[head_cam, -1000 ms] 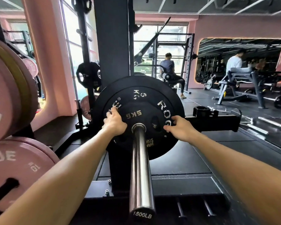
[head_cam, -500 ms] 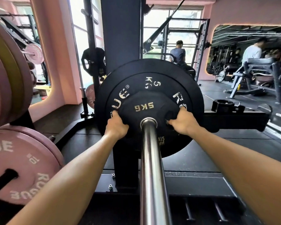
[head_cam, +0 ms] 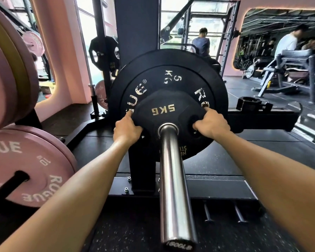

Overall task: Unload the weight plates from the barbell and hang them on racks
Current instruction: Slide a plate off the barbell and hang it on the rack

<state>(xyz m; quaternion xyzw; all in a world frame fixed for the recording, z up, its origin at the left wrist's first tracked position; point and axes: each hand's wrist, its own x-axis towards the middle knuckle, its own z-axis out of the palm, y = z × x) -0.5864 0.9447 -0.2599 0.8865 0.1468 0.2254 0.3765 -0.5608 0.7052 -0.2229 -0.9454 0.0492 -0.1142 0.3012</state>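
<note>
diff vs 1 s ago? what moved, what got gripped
Both hands closed onto the small 5KG plate: left hand took its left edge, right hand hooked a grip hole. No clear slide of it along the barbell sleeve yet. The large black plate behind and the pink plates stayed put.
</note>
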